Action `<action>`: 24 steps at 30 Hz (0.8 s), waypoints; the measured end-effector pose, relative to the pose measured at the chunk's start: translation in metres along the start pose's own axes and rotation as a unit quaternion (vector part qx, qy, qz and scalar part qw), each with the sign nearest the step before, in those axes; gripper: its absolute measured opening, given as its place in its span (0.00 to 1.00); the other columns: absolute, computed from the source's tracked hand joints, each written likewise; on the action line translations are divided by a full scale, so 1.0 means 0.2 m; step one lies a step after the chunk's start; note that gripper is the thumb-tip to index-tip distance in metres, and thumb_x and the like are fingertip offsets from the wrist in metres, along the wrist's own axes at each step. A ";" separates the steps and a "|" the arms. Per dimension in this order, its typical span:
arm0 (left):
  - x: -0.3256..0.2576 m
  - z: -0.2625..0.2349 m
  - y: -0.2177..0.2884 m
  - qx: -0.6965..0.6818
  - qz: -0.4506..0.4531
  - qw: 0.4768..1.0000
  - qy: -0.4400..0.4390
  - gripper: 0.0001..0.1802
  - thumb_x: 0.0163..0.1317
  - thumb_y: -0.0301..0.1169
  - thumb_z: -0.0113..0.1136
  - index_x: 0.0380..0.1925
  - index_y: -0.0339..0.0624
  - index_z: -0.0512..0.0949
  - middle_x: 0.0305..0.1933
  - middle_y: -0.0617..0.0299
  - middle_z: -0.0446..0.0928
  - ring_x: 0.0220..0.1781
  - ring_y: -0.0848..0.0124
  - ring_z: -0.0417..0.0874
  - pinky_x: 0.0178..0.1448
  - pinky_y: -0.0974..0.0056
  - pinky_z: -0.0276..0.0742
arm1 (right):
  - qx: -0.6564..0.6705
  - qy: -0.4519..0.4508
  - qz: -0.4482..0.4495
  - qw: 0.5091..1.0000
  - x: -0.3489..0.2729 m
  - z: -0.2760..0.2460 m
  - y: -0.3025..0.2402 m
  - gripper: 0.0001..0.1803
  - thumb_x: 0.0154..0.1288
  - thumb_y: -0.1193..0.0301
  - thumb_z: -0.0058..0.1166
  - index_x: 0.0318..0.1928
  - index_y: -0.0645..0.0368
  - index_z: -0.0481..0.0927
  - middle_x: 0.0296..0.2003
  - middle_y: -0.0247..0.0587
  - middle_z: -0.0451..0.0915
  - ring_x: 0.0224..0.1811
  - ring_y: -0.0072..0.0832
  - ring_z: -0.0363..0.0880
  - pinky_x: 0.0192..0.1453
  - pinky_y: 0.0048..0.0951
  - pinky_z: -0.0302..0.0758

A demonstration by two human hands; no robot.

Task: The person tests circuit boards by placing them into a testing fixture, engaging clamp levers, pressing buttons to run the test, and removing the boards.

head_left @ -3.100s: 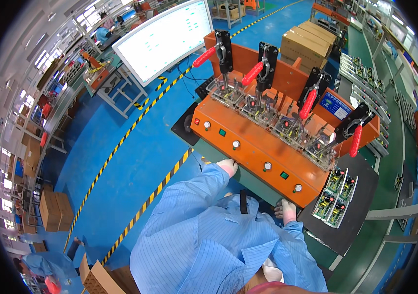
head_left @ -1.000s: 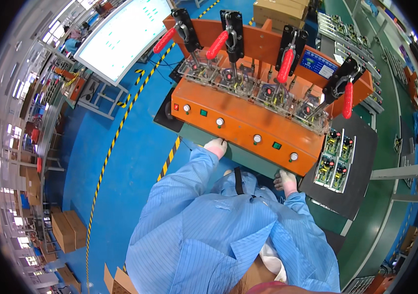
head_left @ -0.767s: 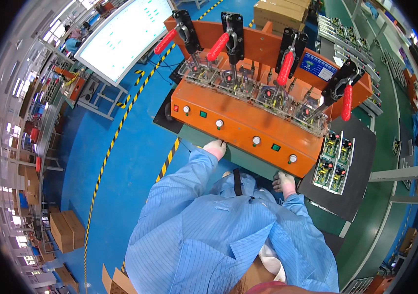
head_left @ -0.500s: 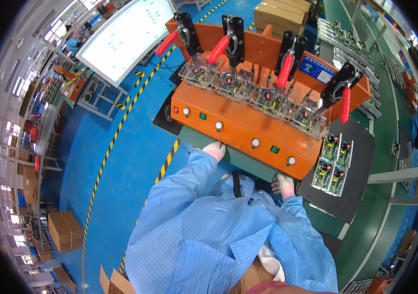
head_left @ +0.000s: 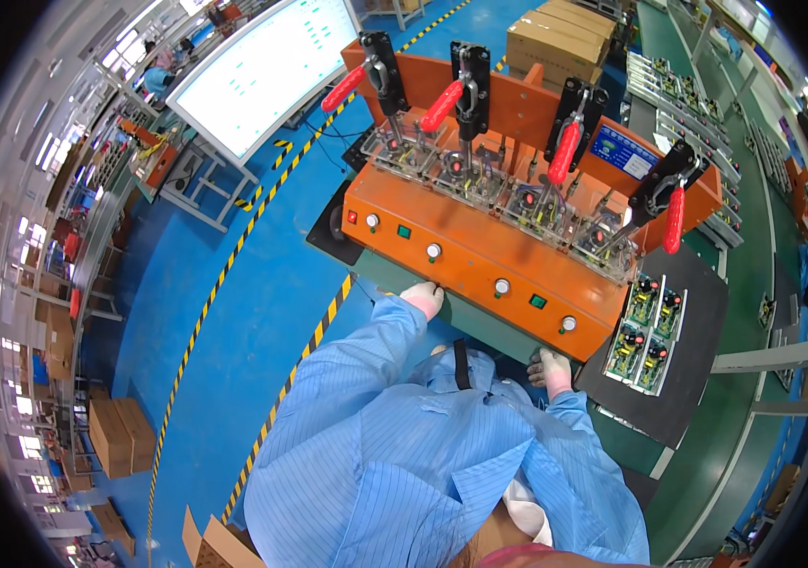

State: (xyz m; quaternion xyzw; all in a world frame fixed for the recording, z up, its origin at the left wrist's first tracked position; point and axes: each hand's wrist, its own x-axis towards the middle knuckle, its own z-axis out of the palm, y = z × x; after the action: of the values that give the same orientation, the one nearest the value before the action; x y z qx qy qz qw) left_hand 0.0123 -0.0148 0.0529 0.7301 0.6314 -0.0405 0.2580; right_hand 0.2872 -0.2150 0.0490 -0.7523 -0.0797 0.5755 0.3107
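Note:
My left hand (head_left: 425, 299), in a pale glove, is curled at the front edge of the green workbench (head_left: 480, 322), below the orange test fixture (head_left: 465, 256). My right hand (head_left: 551, 372), also gloved, rests beside the same edge near the fixture's right corner. Its fingers are loosely bent and apart, with nothing seen in them. Across the fixture's top stand several toggle clamps with red handles (head_left: 565, 151), over clear plates (head_left: 527, 201) with circuit boards under them. White round buttons (head_left: 501, 287) and green switches (head_left: 537, 301) line its front.
Circuit boards (head_left: 645, 331) in a white frame lie on a black mat (head_left: 697, 331) to the right. Beyond runs a green conveyor (head_left: 754, 284) with more boards. A bright screen (head_left: 262, 76) stands back left; cartons (head_left: 555, 43) are stacked behind the fixture.
The whole view has shifted slightly, so the fixture appears a little lower and further right. Both hands stay at the bench edge, and the clamps look unchanged.

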 end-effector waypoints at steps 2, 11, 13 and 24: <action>-0.01 -0.01 0.00 -0.006 -0.001 1.000 0.001 0.24 0.65 0.47 0.40 0.42 0.43 0.79 0.46 0.53 0.81 0.49 0.48 0.78 0.53 0.52 0.73 | 0.005 -0.007 -0.006 1.000 0.01 0.00 0.01 0.23 0.68 0.55 0.41 0.39 0.66 0.75 0.27 0.52 0.80 0.18 0.38 0.76 0.21 0.30 0.74; -0.03 0.03 0.01 -0.028 -0.002 0.999 0.024 0.24 0.63 0.46 0.40 0.40 0.42 0.80 0.44 0.51 0.82 0.46 0.46 0.79 0.51 0.52 0.73 | 0.028 -0.016 -0.071 0.997 0.12 -0.06 0.16 0.26 0.67 0.52 0.43 0.40 0.67 0.74 0.25 0.52 0.78 0.17 0.40 0.76 0.19 0.32 0.74; -0.03 0.04 0.01 -0.026 -0.003 0.999 0.018 0.23 0.63 0.46 0.41 0.40 0.42 0.80 0.44 0.51 0.82 0.46 0.46 0.79 0.51 0.52 0.73 | 0.017 -0.008 -0.063 0.998 0.16 -0.06 0.17 0.25 0.68 0.53 0.41 0.39 0.67 0.74 0.25 0.53 0.79 0.18 0.41 0.77 0.19 0.32 0.74; -0.02 0.01 0.00 -0.033 0.002 0.999 0.014 0.23 0.63 0.45 0.41 0.40 0.41 0.80 0.45 0.51 0.82 0.48 0.47 0.78 0.52 0.53 0.73 | 0.016 0.004 -0.059 0.998 0.10 -0.03 0.10 0.23 0.70 0.56 0.40 0.38 0.67 0.74 0.25 0.53 0.79 0.17 0.41 0.77 0.17 0.32 0.74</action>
State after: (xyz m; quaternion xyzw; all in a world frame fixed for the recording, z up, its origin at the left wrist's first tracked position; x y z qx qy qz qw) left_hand 0.0120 -0.0194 0.0519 0.7231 0.6345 -0.0088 0.2729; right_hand 0.2952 -0.2238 0.0225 -0.7433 -0.1139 0.5546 0.3564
